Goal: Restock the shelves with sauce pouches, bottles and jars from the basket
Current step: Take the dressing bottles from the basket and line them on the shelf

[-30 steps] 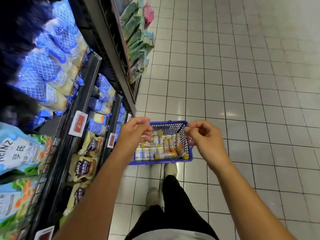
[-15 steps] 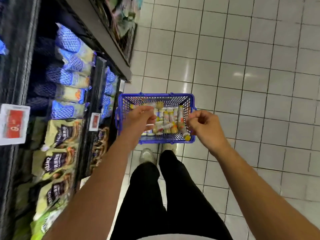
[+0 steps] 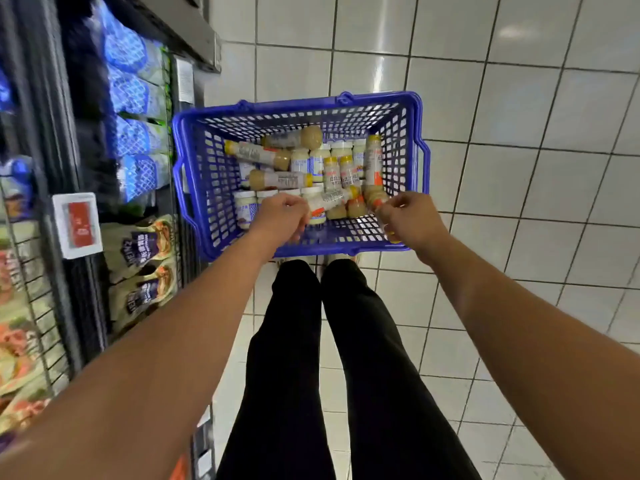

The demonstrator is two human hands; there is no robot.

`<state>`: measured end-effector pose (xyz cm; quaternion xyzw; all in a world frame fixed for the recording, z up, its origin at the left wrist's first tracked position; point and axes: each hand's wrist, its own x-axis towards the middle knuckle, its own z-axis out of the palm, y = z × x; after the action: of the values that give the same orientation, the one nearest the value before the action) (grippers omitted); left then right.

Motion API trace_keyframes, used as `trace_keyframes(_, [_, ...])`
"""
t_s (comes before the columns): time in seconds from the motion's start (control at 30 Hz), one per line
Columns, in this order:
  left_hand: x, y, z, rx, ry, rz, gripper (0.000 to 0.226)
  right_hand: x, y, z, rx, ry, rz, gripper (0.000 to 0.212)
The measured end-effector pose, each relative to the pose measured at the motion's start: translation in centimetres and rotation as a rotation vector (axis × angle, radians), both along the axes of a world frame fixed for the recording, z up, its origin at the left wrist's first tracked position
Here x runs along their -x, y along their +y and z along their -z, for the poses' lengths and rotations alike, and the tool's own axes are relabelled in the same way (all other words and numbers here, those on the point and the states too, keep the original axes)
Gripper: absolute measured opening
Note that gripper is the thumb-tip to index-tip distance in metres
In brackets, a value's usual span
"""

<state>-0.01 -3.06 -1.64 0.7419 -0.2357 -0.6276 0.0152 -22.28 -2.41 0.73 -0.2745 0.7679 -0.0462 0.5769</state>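
While both arms reach forward in the head view, the basket [image 3: 298, 106] sits on the floor [image 3: 519, 202] at 12 o'clock from the legs [image 3: 284, 341]. It is blue plastic with lattice walls and a thick rounded rim. Slim bottles [image 3: 277, 180] with yellow caps lie crosswise inside it, over squat white-lidded jars [image 3: 246, 206] standing in rows.

The left hand [image 3: 282, 216] hovers over the near wall at 11 o'clock with its fingers curled, just at the end of a lying bottle. Whether it grips that bottle cannot be told. The right hand [image 3: 408, 220] is at 1 o'clock, fingers curled too, over another bottle by the near right corner, and its grip is equally unclear.

Shelves [image 3: 69, 150] of dark wire run along 9 o'clock, nearly touching the basket's left side. They hold soft blue netted pouches [image 3: 131, 136], and a red price tag [image 3: 78, 225] hangs on the edge. Glossy square tiles lie open from 1 to 5 o'clock.
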Motion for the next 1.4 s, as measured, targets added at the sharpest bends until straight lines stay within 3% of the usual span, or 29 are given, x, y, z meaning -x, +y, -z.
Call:
trace_keyframes(0.1, [0.7, 0.3, 5.2, -0.009, -0.065, 0.166, 0.012, 0.7, -0.5, 5.6, -0.017, 0.152, -0.193, 0.020])
trace_keyframes(0.27, [2.2, 0.2, 13.4, 0.077, -0.188, 0.463, 0.015, 0.9, -1.6, 13.8, -0.038, 0.231, -0.480, 0.012])
trace_keyframes(0.43, [3.4, 0.6, 19.6, 0.188, -0.266, 0.729, 0.040, -0.4, -2.9, 19.8, -0.028, 0.226, -0.562, 0.032])
trace_keyframes(0.53, [3.7, 1.1, 22.3, 0.194, -0.321, 0.925, 0.061, -1.2, -3.4, 22.7, -0.009, 0.227, -0.597, 0.029])
trace_keyframes(0.67, [3.6, 1.8, 24.0, 0.271, -0.301, 1.084, 0.073, -2.8, -4.0, 25.1, -0.025, 0.231, -0.586, 0.026])
trace_keyframes(0.77, [2.7, 2.4, 24.2, 0.303, -0.261, 0.995, 0.069, -3.8, -4.5, 26.3, -0.051, 0.240, -0.490, 0.017])
trace_keyframes(0.9, [1.3, 2.8, 24.2, 0.272, -0.194, 0.860, 0.061, -4.5, -5.0, 26.9, -0.116, 0.165, -0.322, 0.022])
trace_keyframes(1.0, [0.6, 3.0, 23.9, 0.202, -0.117, 0.767, 0.054, -4.7, -5.4, 27.1, -0.120, 0.223, -0.416, 0.027])
trace_keyframes(1.1, [0.0, 2.9, 23.9, 0.139, -0.063, 0.574, 0.041, -4.5, -4.9, 27.3, -0.122, 0.258, -0.569, 0.014])
trace_keyframes(1.17, [-0.5, 2.6, 23.9, 0.110, -0.011, 0.403, 0.033, -4.5, -4.5, 27.3, -0.144, 0.243, -0.605, 0.027])
trace_keyframes(1.27, [-1.3, 2.1, 23.6, 0.087, 0.027, 0.324, 0.028, -4.4, -4.6, 27.4, -0.171, 0.216, -0.563, 0.050])
trace_keyframes(1.4, [-2.3, 1.1, 22.4, 0.040, 0.089, 0.272, 0.024, -4.1, -4.3, 26.5, -0.103, 0.129, -0.512, 0.048])
